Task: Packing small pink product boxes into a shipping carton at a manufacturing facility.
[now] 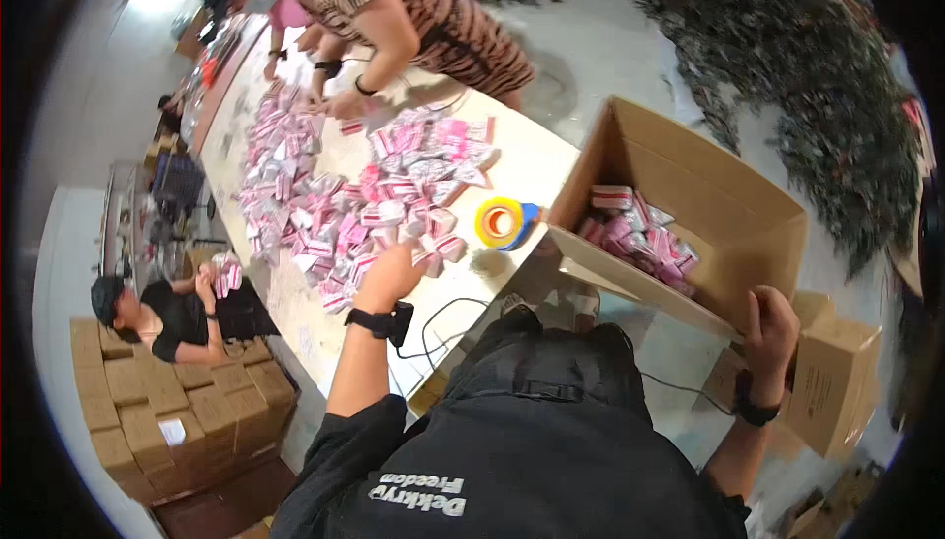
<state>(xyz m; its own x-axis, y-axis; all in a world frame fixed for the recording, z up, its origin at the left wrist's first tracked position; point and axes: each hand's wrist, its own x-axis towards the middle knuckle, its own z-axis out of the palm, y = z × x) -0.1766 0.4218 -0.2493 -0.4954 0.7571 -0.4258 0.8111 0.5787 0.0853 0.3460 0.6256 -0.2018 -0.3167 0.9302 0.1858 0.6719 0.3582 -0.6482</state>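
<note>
My left hand (392, 273) reaches over the table into a heap of small pink-and-white wrapped packets (320, 234). Its fingertips meet the packets there, and their grip is partly hidden. On the right, my right hand (773, 327) clasps the near right rim of an open cardboard box (724, 155), thumb over the edge. The box tilts beside the table's edge, with several similar packets (640, 234) gathered in its left part. Between heap and box stands a roll of yellow tape (497, 222) on a blue dispenser.
Across the pale table (536, 150), a person in a striped top (404, 22) leans over the packets, another partly behind. At left, a person in black (182, 313) holds packets near stacked cartons (187, 411). A black cable (443, 313) crosses the near edge. Dark green foliage covers the floor.
</note>
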